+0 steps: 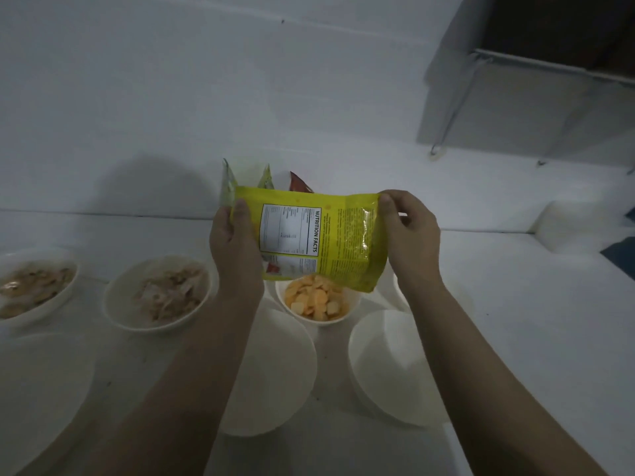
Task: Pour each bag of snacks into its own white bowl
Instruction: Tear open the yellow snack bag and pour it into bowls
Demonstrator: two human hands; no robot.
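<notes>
Yellow foil fills the middle of my view: the bag [321,240] is up off the bench [515,304], held sideways between both my hands, its back panel with the nutrition table facing me. It hangs right above a bowl [318,302] that already carries orange chips [314,300], so I judge this is the bag those chips came from and I am holding it over its own bowl so any last pieces drop there and not on the bench.

My left hand [233,242] grips the left edge, thumb [240,214] pressed flat on the front of the foil and the other fingers curled behind it out of sight. My right hand [410,235] pinches the right edge near the top corner, thumb and fingers closed on the foil. Both grips are tight and narrow, on the margins only, which leaves the body of the bag free to hang.

To the left two more bowls hold pale snacks, one near [158,293] and one at the edge of view [34,286]. Nearer me stand empty bowls: one by my left forearm [278,369], one by my right [385,365], and a large pale rim at the far left [41,389]. Behind the yellow bag more bags [264,178] stand against the wall, a red one [300,182] among them, so I reckon several pours are left. Whether the yellow bag is quite empty I cannot tell.
</notes>
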